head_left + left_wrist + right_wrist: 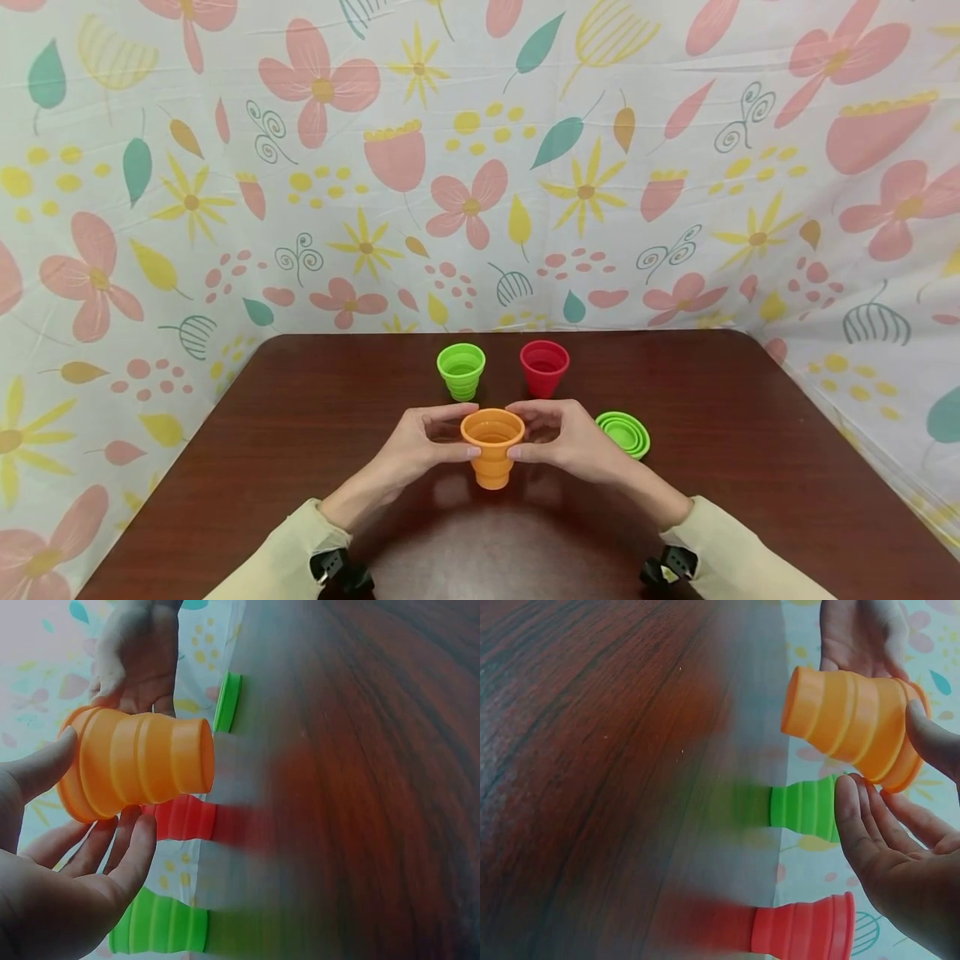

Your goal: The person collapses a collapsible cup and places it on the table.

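Observation:
An orange collapsible cup (492, 450), fully extended and upright, is held between both hands above the table. My left hand (420, 442) pinches its rim from the left, thumb on the near side and fingers behind. From the right, my right hand (564, 437) grips the rim the same way. In the left wrist view the orange cup (135, 761) shows its stepped rings and its base off the tabletop. The right wrist view has the orange cup (855, 724) with the right thumb against its rim.
Behind the hands stand an extended green cup (461, 371) and an extended red cup (544, 368). A flattened green collapsible cup (624, 434) lies beyond the right wrist. The dark wooden table (300, 417) backs onto a flower-patterned cloth (480, 167).

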`<state>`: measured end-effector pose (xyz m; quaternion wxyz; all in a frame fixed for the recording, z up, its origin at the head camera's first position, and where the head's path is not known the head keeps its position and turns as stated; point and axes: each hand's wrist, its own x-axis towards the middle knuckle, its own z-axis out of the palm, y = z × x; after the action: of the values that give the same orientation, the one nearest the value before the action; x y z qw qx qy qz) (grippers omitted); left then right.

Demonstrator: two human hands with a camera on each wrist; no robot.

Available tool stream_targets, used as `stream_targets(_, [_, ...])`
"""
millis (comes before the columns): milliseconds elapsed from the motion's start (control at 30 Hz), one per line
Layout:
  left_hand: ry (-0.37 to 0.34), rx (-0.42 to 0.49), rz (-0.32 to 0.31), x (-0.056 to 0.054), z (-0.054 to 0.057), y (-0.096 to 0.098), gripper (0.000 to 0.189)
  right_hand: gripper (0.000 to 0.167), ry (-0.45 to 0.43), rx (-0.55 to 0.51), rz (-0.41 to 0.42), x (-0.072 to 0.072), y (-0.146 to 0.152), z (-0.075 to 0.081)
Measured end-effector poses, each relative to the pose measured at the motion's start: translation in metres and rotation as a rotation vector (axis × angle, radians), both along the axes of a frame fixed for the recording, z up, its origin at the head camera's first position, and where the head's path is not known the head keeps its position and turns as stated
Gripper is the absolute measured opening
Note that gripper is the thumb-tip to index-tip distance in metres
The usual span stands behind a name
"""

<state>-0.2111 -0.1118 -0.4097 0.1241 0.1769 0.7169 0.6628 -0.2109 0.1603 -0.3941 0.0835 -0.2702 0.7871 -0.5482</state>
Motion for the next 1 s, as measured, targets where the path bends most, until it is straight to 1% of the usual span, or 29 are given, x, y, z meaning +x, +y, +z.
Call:
stream_targets(133, [0.003, -0.011, -0.001, 0.001, 0.000, 0.003, 0.056, 0.053, -0.016, -0.014, 0.005, 0.002, 0.004, 0.000])
stream_targets(433, [-0.003, -0.012, 0.001, 0.002, 0.000, 0.008, 0.054, 0.055, -0.040, 0.001, -0.033, 0.005, 0.009, -0.002])
stream_targets(600, [-0.011, 0.019, -0.020, 0.003, 0.000, 0.011, 0.053, 0.053, -0.033, 0.000, -0.049, 0.007, 0.011, -0.002])
stream_targets(800, [-0.036, 0.041, -0.046, 0.003, 0.000, 0.013, 0.048, 0.051, -0.079, 0.037, -0.093, 0.008, 0.013, -0.002])
stream_targets(1000, [-0.025, 0.049, -0.072, 0.005, 0.000, 0.014, 0.043, 0.049, -0.113, 0.077, -0.142, 0.009, 0.014, -0.002])
